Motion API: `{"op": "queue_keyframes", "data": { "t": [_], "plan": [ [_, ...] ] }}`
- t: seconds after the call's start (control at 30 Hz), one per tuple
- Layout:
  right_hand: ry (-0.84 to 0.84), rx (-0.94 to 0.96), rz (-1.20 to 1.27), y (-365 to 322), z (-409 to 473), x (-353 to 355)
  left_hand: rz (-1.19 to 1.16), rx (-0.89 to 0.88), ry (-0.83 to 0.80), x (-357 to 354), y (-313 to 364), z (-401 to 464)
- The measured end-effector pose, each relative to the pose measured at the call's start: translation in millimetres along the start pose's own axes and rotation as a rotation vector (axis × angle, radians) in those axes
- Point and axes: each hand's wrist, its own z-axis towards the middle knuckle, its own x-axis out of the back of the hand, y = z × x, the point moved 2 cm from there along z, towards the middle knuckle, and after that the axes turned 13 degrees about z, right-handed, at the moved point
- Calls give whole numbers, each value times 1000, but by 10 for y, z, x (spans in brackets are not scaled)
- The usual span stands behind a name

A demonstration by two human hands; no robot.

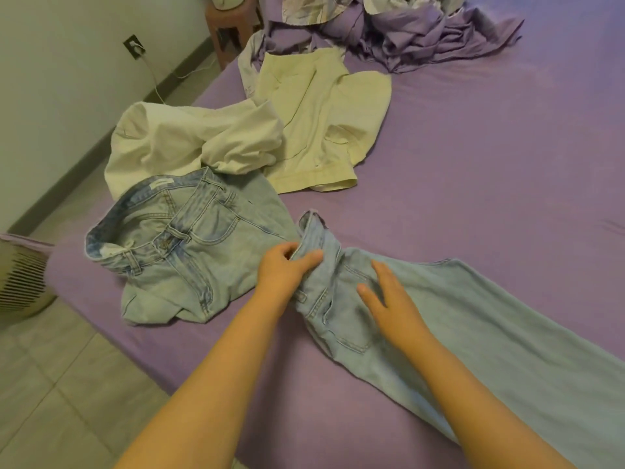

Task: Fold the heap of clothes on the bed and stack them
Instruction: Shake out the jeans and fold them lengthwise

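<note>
Light-blue jeans [456, 319] lie spread near the bed's [490, 164] near edge, waistband bunched upward. Left hand [282, 270] pinches the waistband fold; right hand [389, 299] presses flat, fingers spread, on the seat. A second pair of jeans [189, 252] lies at the left edge, cream garments [257, 137] beyond it, a purple heap [389, 32] at the far edge.

Jeans [490, 319] legs cut off right; fan [20, 282] cropped.

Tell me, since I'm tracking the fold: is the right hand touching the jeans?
Touching. The head view shows the right hand lying flat, fingers spread, on the outstretched jeans.
</note>
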Motion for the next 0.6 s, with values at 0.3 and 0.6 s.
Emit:
{"op": "queue_keyframes", "data": {
  "t": [0.3, 0.6],
  "plan": [
    [397, -132, 574, 50, -761, 910, 288, -477, -425, -1297, 554, -1569],
    [648, -273, 359, 1136, -1776, 1787, 656, -647, -191, -2134, 224, -2010]
  ]
}}
